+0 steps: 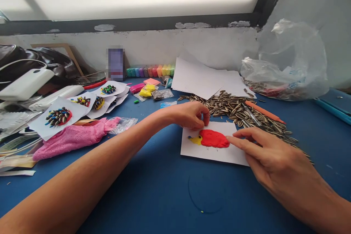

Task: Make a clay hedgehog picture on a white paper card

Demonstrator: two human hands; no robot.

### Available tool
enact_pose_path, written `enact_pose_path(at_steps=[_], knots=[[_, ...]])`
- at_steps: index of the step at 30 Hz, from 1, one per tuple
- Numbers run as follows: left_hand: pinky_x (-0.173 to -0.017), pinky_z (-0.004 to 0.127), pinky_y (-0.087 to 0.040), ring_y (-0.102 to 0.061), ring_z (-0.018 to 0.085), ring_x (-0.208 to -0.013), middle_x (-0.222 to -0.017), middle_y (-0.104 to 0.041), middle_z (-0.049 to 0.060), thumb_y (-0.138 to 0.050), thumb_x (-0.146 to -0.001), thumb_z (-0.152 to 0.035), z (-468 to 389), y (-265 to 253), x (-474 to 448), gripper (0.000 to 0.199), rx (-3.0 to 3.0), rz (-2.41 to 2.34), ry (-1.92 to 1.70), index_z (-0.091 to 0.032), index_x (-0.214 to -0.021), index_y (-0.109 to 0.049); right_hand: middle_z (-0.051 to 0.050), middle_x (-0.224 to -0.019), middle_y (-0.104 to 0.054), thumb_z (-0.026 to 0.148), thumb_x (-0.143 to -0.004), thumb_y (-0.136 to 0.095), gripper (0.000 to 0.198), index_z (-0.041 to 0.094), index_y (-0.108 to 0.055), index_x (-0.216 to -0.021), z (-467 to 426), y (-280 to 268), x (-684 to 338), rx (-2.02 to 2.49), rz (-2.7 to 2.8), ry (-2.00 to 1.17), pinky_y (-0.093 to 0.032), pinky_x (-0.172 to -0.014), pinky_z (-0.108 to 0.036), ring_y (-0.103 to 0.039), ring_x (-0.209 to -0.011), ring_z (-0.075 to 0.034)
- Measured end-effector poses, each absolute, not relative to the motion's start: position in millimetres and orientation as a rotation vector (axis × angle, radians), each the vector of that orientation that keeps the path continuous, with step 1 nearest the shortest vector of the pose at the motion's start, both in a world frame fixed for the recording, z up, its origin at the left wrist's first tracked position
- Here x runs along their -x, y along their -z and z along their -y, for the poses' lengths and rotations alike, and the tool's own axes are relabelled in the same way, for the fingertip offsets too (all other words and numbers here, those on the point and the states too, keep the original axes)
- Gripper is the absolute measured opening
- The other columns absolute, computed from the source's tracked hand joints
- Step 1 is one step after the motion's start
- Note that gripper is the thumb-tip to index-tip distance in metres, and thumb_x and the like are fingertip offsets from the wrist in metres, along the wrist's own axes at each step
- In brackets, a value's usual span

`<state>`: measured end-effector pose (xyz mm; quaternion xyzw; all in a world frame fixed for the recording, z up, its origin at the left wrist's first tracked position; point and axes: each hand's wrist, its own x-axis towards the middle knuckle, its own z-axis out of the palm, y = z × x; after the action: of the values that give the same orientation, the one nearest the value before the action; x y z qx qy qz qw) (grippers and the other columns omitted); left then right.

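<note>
A white paper card [189, 149] lies on the blue table, bearing a hedgehog shape in flattened modelling clay. Its body is red clay [214, 139], its snout yellow clay [196, 140] with a small blue nose tip; drawn legs show below. My left hand [192, 114] rests at the card's upper left edge, fingers curled downward; whatever is between them is hidden. From the right, my right hand [274, 157] reaches over the card, its forefinger stretched out and its tip touching the right end of the red clay. No object shows between its fingers.
Sunflower seeds [219, 104] lie heaped behind the card, with an orange pencil-like stick [264, 111] and a pen [251, 113] on them. White sheets [203, 78], a plastic bag [290, 62], clay packs [150, 71], finished seed cards [59, 117] and a pink cloth [74, 137] surround them.
</note>
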<state>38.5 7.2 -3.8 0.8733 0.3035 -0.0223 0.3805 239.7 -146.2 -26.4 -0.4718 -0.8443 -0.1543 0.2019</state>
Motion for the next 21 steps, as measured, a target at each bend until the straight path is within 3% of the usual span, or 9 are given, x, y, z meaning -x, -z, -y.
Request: enact_pose_path(at_steps=[5,13,21], knots=[[-0.053,0.022,-0.038,-0.053,0.010,-0.058,-0.070,-0.063,-0.001,-0.054,-0.069,-0.011,-8,4,-39,0.026,-2.227,-0.772,0.061,-0.016,-0.093,-0.065,-0.015,-0.105,-0.064,0.002,-0.083,-0.039,0.039,0.016,-0.070,-0.102,153,23,-234,1.329,2.420,0.590,-0.055,-0.057,-0.032,-0.067,-0.085,-0.025],[-0.055,0.022,-0.038,-0.053,0.010,-0.059,-0.071,-0.064,0.000,-0.054,-0.068,-0.013,-8,5,-39,0.029,-2.230,-0.782,0.065,-0.016,-0.094,-0.066,-0.014,-0.095,-0.068,-0.002,-0.083,-0.036,0.041,0.014,-0.071,-0.096,150,25,-223,1.259,2.456,0.635,-0.058,-0.060,-0.032,-0.066,-0.075,-0.021],[-0.054,0.022,-0.039,-0.054,0.011,-0.059,-0.068,-0.062,-0.001,-0.054,-0.069,-0.012,-7,3,-39,0.024,-2.225,-0.771,0.061,-0.016,-0.090,-0.065,-0.015,-0.103,-0.065,-0.001,-0.082,-0.038,0.042,0.012,-0.067,-0.110,153,25,-229,1.307,2.399,0.618,-0.059,-0.063,-0.034,-0.067,-0.084,-0.023]])
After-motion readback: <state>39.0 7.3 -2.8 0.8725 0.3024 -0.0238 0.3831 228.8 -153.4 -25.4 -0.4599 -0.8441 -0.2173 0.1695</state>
